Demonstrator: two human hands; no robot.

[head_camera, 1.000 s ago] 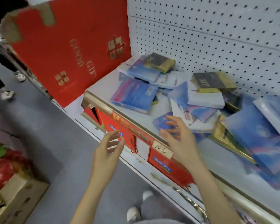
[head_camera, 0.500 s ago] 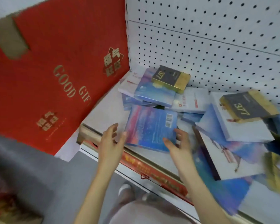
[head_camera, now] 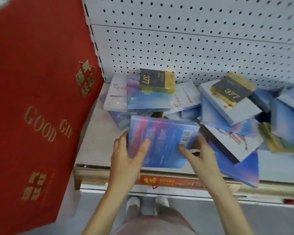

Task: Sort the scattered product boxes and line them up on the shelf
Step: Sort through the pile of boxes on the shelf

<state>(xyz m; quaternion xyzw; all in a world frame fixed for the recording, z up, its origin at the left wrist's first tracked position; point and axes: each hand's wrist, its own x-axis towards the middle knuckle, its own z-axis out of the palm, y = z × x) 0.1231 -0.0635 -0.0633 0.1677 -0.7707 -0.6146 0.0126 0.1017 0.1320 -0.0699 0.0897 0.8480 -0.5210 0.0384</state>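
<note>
The left hand (head_camera: 128, 156) grips the blue box (head_camera: 161, 141) at its 9 o'clock edge, the right hand (head_camera: 199, 154) at 3 o'clock. It is at the shelf (head_camera: 95, 134) front; other boxes (head_camera: 227, 107) pile from 12 to 3 o'clock.

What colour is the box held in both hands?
The box is blue fading to pink; head view shows it.

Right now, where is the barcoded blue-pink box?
Head view, left of centre: blue-pink box at the shelf front, gripped by left hand and right hand, before the pile.
</note>
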